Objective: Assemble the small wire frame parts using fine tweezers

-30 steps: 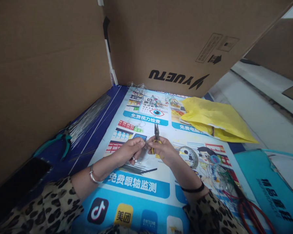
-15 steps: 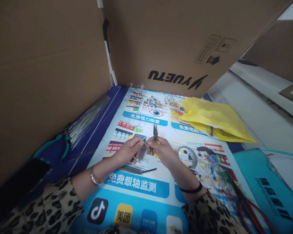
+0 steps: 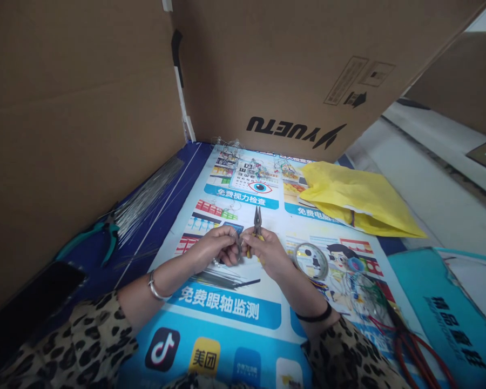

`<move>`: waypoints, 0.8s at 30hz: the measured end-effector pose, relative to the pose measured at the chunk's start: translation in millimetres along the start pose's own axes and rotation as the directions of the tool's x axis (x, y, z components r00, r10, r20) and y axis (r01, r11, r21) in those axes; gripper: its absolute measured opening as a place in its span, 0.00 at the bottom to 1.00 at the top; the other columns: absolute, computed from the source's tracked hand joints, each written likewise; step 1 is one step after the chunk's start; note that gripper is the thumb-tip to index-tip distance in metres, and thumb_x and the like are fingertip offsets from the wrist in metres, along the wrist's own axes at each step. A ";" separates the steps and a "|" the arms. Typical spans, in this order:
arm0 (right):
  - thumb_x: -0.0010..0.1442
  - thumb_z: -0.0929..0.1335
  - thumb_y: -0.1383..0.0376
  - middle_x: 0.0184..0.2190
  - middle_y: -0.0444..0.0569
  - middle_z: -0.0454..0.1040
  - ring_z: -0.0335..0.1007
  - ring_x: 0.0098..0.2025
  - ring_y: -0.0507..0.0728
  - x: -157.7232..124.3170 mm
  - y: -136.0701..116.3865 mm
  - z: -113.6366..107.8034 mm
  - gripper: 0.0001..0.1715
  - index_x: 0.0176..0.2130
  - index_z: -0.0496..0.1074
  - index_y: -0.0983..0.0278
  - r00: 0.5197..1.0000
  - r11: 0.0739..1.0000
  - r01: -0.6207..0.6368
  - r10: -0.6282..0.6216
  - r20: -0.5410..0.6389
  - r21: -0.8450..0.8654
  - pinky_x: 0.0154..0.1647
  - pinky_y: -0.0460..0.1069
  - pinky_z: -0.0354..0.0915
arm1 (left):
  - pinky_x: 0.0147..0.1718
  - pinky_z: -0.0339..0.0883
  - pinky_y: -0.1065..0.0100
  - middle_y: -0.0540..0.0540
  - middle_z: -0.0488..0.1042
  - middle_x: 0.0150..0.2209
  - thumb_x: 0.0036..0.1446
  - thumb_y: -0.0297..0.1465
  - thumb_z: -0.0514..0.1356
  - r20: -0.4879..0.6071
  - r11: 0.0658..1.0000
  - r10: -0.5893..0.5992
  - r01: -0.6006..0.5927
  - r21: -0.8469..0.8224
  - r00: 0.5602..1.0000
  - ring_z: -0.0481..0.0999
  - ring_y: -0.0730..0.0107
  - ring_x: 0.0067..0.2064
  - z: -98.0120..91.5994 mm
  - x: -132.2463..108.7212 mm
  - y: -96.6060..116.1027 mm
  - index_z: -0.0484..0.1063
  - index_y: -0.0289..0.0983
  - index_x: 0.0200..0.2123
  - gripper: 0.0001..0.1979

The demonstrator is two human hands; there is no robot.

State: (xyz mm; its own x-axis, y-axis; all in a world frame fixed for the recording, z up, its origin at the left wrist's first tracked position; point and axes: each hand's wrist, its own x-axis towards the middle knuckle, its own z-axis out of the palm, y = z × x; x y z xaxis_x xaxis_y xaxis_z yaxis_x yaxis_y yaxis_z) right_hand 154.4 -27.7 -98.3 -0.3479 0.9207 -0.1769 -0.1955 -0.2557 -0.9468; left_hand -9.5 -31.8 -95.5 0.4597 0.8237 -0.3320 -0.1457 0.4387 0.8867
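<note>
My right hand (image 3: 266,249) is closed around yellow-handled needle-nose pliers (image 3: 258,219), whose dark jaws point away from me. Its thumb and forefinger meet close to the other hand's fingertips. My left hand (image 3: 222,246) pinches a thin wire (image 3: 240,243), mostly hidden by the fingers. Just below the hands lies a bundle of cut wires (image 3: 222,279) on the printed poster (image 3: 267,340). Right of my right hand rests a roll of clear tape (image 3: 325,265).
Cardboard walls (image 3: 267,65) rise at the back and left. On the left are long wires (image 3: 149,197), teal-handled pliers (image 3: 112,243) and a black object (image 3: 32,302). A yellow bag (image 3: 356,194), red-handled scissors (image 3: 409,346) and a teal packet (image 3: 437,302) lie right. Tangled wire pieces (image 3: 229,154) sit at the back.
My left hand's fingers have curled in and moved slightly right, nearer my right hand. The wire end that stuck up between the hands is now mostly covered. The pliers have hardly moved.
</note>
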 end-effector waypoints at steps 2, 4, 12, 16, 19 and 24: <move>0.49 0.69 0.58 0.20 0.42 0.68 0.63 0.22 0.50 0.5 1.2 0.1 0.13 0.31 0.67 0.64 1.000 1.000 0.004 -0.004 -0.007 0.006 0.24 0.46 0.57 | 0.18 0.63 0.74 0.51 0.69 0.21 0.52 0.36 0.55 0.001 1.000 -0.003 0.003 -0.015 1.000 0.71 0.75 0.19 -0.1 -0.3 0.8 0.62 0.35 0.28 0.09; 0.49 0.69 0.58 0.20 0.41 0.67 0.63 0.22 0.49 1.0 1.6 -0.1 0.12 0.31 0.67 0.64 1.000 1.000 0.009 -0.009 -0.001 0.010 0.24 0.46 0.57 | 0.18 0.63 0.74 0.50 0.69 0.20 0.53 0.39 0.55 -0.009 1.000 0.000 0.000 -0.018 1.000 0.70 0.75 0.19 0.7 -1.1 1.9 0.62 0.34 0.27 0.12; 0.50 0.69 0.59 0.21 0.41 0.67 0.63 0.22 0.49 1.4 0.4 -0.5 0.11 0.30 0.67 0.64 1.000 1.000 0.013 -0.013 0.017 0.021 0.25 0.46 0.57 | 0.18 0.65 0.73 0.49 0.69 0.19 0.54 0.43 0.54 -0.019 0.999 0.051 -0.050 0.003 0.999 0.69 0.76 0.19 1.8 -1.9 1.9 0.64 0.33 0.27 0.17; 0.49 0.69 0.58 0.20 0.41 0.67 0.63 0.22 0.49 1.0 0.8 0.0 0.13 0.31 0.67 0.64 1.000 1.000 0.004 -0.004 0.007 0.001 0.24 0.46 0.57 | 0.18 0.64 0.74 0.49 0.70 0.20 0.53 0.40 0.55 -0.003 1.000 -0.013 0.013 0.001 1.000 0.69 0.76 0.19 0.6 -1.8 2.3 0.66 0.33 0.27 0.15; 0.50 0.69 0.58 0.20 0.41 0.67 0.63 0.22 0.49 0.9 2.0 -0.1 0.12 0.31 0.67 0.64 1.000 1.000 0.016 -0.016 0.010 -0.019 0.24 0.46 0.58 | 0.17 0.63 0.75 0.48 0.70 0.20 0.53 0.40 0.56 0.018 0.999 -0.037 0.037 0.006 0.999 0.70 0.76 0.19 0.1 -2.0 3.2 0.66 0.32 0.27 0.15; 0.50 0.69 0.58 0.20 0.41 0.67 0.63 0.22 0.49 1.2 3.3 0.3 0.13 0.31 0.67 0.64 1.000 0.999 0.024 -0.024 0.003 -0.031 0.24 0.46 0.59 | 0.17 0.63 0.75 0.49 0.68 0.19 0.54 0.41 0.53 0.019 1.000 -0.012 0.013 -0.014 1.000 0.68 0.76 0.18 -1.1 -1.5 1.8 0.64 0.33 0.26 0.16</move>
State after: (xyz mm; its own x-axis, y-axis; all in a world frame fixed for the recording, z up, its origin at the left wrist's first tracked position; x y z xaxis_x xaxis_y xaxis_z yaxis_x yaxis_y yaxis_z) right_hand 153.0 -27.5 -101.5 -0.3462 0.9255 -0.1534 -0.1749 -0.2244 -0.9587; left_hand -11.4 -31.8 -93.8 0.4781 0.8112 -0.3368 -0.1521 0.4541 0.8779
